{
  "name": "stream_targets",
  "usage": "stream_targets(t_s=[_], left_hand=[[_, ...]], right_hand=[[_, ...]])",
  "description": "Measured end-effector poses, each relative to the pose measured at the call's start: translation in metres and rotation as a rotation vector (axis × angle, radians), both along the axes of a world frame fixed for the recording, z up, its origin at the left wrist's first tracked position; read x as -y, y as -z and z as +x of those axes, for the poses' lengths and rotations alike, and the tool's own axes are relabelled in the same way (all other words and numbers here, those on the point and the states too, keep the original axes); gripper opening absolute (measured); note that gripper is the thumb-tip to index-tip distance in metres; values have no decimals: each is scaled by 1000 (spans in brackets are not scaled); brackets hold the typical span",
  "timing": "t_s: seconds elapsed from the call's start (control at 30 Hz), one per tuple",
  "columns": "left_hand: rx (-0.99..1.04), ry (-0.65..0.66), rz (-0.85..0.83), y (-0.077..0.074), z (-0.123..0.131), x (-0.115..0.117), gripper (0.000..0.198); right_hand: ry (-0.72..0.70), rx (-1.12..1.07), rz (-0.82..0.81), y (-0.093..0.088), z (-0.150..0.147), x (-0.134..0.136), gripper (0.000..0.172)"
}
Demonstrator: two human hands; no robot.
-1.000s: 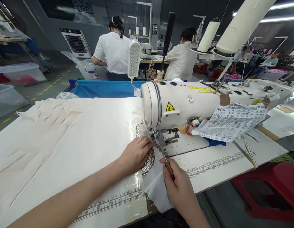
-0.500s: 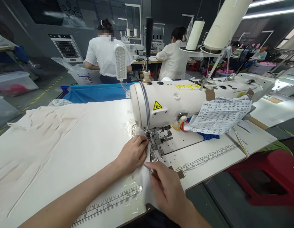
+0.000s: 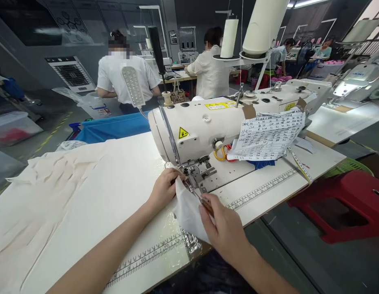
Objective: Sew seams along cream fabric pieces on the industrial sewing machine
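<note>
A white sewing machine (image 3: 195, 126) stands on the table, its needle area just beyond my hands. My left hand (image 3: 164, 185) is at the left of the presser foot, fingers bent together on the upper edge of a white cloth (image 3: 191, 214). Its fingertips are partly hidden by the machine head. In my right hand (image 3: 224, 224) is a slim tool with a brown handle (image 3: 208, 206); its metal end points toward the needle area. The cloth hangs between both hands, over the table's front edge.
Pale cloth pieces (image 3: 54, 179) lie on the left of the table. Yellow-handled scissors (image 3: 220, 153), a handwritten sheet (image 3: 269, 136) and a tape measure (image 3: 301, 166) are at the right. A red stool (image 3: 339, 204) stands beside the table. Two people sit beyond a blue cloth bin (image 3: 115, 125).
My right hand has moved up and right, bringing the tool toward the needle area. More of the white cloth shows, spread between my hands. The camera view has shifted slightly.
</note>
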State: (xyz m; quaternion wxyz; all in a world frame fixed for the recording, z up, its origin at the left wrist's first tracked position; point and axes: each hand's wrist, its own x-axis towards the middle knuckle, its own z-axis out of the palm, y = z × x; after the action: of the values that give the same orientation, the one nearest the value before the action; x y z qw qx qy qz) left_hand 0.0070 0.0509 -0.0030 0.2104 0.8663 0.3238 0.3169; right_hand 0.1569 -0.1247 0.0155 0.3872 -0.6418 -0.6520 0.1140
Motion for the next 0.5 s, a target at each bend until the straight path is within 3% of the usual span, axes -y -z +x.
stream_targets(t_s=[0.2, 0.5], left_hand=[[84, 4, -120, 2, -2, -3, 22], [71, -5, -124, 1, -2, -2, 22]], right_hand=[[76, 229, -6, 15, 7, -25, 33], [62, 230, -8, 19, 3, -29, 36]])
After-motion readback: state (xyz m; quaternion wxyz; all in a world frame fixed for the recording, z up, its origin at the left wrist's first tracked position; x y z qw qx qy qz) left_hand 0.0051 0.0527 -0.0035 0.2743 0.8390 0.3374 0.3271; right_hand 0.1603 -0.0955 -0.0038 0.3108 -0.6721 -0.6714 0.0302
